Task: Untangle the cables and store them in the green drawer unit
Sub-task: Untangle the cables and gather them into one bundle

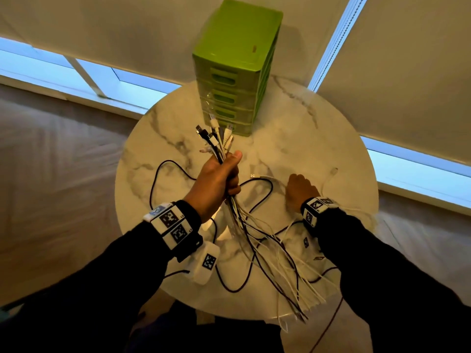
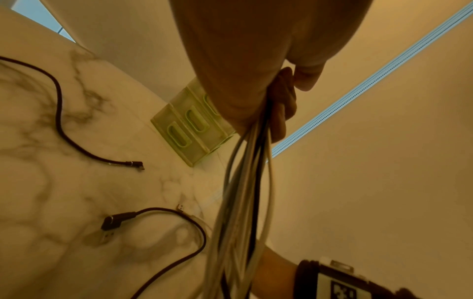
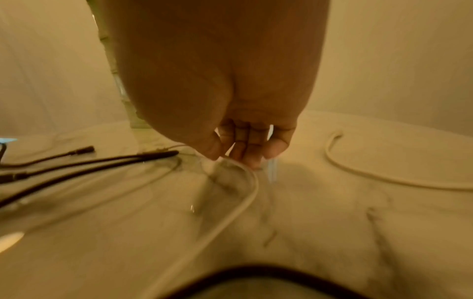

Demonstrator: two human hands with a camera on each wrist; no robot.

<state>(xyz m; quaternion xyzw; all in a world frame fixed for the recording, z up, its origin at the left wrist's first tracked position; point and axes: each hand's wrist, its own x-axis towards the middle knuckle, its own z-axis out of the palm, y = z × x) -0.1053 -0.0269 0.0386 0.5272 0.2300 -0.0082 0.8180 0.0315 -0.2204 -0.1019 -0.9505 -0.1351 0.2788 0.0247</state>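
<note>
A round marble-patterned table (image 1: 305, 138) stands before drawn pale blinds (image 1: 127, 34), with strips of window (image 1: 142, 82) showing beneath them. At the table's far edge stands the green drawer unit (image 1: 237, 59), upright, its stacked drawers all pushed in and facing the person.

Just in front of the drawer unit, raised above the tabletop, the left hand (image 1: 219, 179) grips a bundle of cables (image 1: 219, 143), fingers and thumb curled tightly round it. The plug ends fan out above the fist toward the unit, white and black together; the long tails hang below the fist and spread over the near side of the table, some past its edge.

To the right of that fist, farther from the unit, the right hand (image 1: 302, 189) is down at the tabletop, fingertips (image 3: 252, 159) bent onto a loose white cable (image 3: 245, 200), thumb and fingers closing on it in a pinch. A dark braided cable (image 1: 163, 174) lies in loops on the marble left of the fist and beneath it, and another white cable (image 3: 358, 172) curves along the table to the right of the right hand.
</note>
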